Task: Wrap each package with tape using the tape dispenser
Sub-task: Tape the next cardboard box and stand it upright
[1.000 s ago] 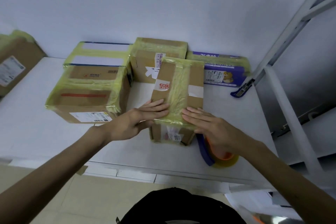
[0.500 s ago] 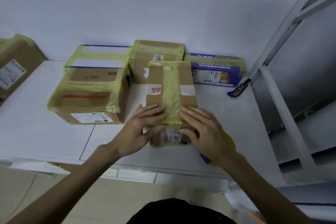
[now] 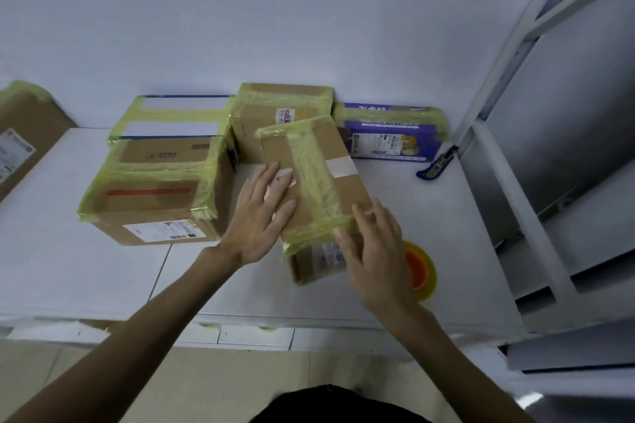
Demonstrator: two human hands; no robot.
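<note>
Every box in view is closed, so nothing of their contents shows. The package (image 3: 338, 187) lies on the white surface (image 3: 68, 268) between the two hands, its long side running away from the person and skewed a little to the left. It is plain brown cardboard. A wrinkled yellowish tape band runs lengthwise down the middle of the top, and another wraps the near end. A white strip crosses the top, and there are printed labels on the top and the near face.

The left hand (image 3: 261, 216) lies flat on the left part of the top, fingers straight. The right hand (image 3: 374, 251) is spread loose at the near right corner, clasping nothing. Just behind it the tape dispenser (image 3: 421, 271) rests on the surface, partly hidden, showing an orange core and yellow tape.

Left of the left hand sits a large taped carton (image 3: 154, 196), with a white-topped box (image 3: 175, 117) beyond it. Past the fingertips stands another taped carton (image 3: 285, 103). Beyond the right hand lie a purple box (image 3: 395, 137) and a blue cutter (image 3: 436, 163).
</note>
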